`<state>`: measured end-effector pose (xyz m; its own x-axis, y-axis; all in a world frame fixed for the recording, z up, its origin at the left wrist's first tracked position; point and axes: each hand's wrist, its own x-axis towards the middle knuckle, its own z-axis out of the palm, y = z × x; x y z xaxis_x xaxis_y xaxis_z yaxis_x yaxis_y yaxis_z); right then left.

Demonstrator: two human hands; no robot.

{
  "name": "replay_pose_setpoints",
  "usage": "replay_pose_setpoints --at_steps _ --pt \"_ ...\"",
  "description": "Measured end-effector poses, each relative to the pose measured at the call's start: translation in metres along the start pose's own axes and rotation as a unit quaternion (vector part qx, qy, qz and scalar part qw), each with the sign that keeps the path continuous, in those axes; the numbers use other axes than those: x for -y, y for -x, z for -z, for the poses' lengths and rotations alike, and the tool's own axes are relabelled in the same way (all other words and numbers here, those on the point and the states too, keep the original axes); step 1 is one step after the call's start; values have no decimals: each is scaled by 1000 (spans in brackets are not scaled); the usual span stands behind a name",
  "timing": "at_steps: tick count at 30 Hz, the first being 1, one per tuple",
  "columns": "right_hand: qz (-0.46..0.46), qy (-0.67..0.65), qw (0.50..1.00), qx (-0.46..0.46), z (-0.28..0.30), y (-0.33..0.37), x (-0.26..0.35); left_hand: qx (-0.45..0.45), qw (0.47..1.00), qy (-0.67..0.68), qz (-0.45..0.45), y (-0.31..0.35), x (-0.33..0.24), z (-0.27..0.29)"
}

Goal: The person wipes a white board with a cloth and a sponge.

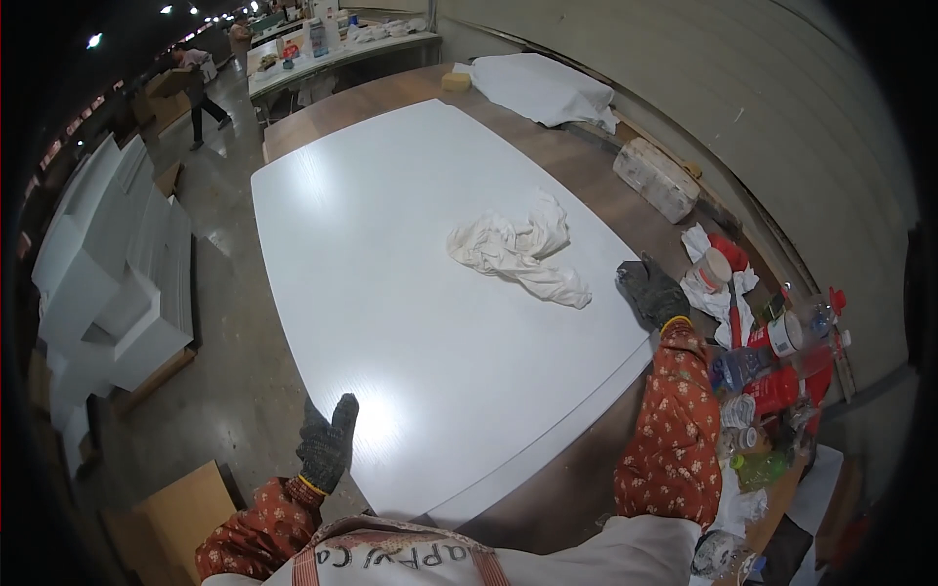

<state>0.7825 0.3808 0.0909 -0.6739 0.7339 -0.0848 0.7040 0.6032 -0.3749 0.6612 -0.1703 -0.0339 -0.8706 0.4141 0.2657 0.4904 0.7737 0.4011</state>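
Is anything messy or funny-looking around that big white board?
Yes, a bit: to the right of the white board, bottles crowd together in a jumble. The pale cloth on the board lies crumpled instead of flat. I can't see any spill or damage.

This is a workshop — a big white panel (pixel 362 264) on a worktable (pixel 562 151), stacked white boards (pixel 98 244), a cluttered bench (pixel 357 53).

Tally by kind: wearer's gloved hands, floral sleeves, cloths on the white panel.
Gloved hands: 2 (left hand, right hand)
Floral sleeves: 2 (left sleeve, right sleeve)
Crumpled white cloth on the white panel: 1
Total: 5
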Motion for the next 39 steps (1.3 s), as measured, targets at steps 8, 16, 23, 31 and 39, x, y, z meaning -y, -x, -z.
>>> replay_pose_setpoints --at_steps 8,16,23,31,39 --pt "3 117 993 -30 -1 111 59 93 992 80 -30 -71 63 44" --pt "-44 90 990 -100 -65 286 129 129 987 92 -30 -197 102 88" --pt "54 -1 979 -195 -139 379 252 93 972 -198 -85 -326 148 73" --pt "111 -114 984 -85 -166 409 351 78 937 -138 -313 -241 119 84" --pt "234 -38 943 -235 -161 381 314 98 895 406 157 -102 183 93"
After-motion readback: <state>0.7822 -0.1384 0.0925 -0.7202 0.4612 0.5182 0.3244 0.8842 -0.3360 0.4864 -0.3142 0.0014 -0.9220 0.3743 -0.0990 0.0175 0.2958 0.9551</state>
